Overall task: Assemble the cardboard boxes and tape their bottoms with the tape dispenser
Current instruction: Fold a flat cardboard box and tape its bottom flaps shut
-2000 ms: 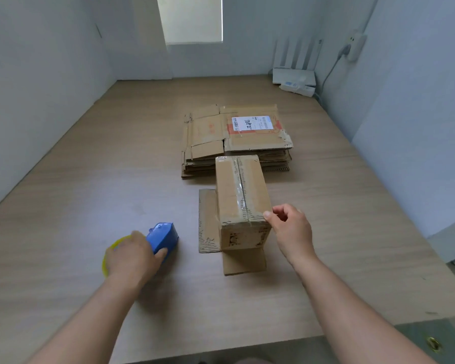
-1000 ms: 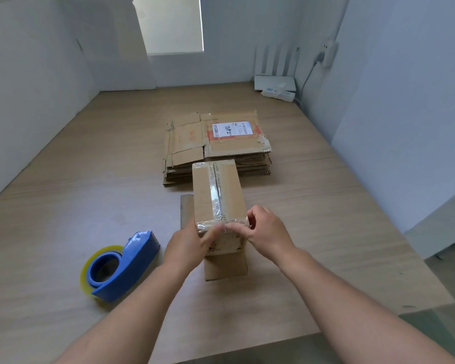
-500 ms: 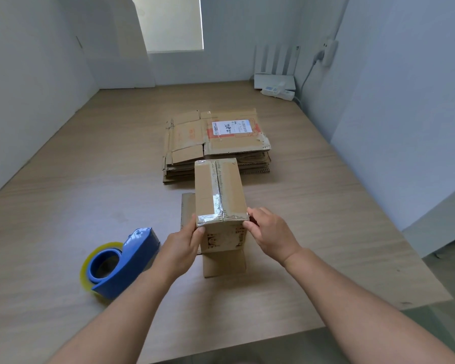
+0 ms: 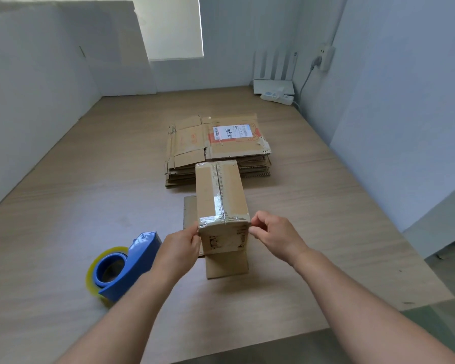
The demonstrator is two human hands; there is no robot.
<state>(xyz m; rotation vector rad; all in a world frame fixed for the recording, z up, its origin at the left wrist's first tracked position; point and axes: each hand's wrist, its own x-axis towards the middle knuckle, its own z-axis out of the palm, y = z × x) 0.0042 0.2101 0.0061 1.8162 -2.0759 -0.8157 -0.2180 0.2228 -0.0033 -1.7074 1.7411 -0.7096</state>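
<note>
Tabletop (image 4: 321,206) holds taped box (image 4: 221,190), gripped between left hand (image 4: 177,249) and right hand (image 4: 276,235).

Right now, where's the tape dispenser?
In the head view the tape dispenser lies at the near left of the table, just left of the left hand, which grips the taped box.

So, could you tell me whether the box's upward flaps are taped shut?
Shut: clear tape runs along the top seam of the box and wraps over its near edge.
</note>
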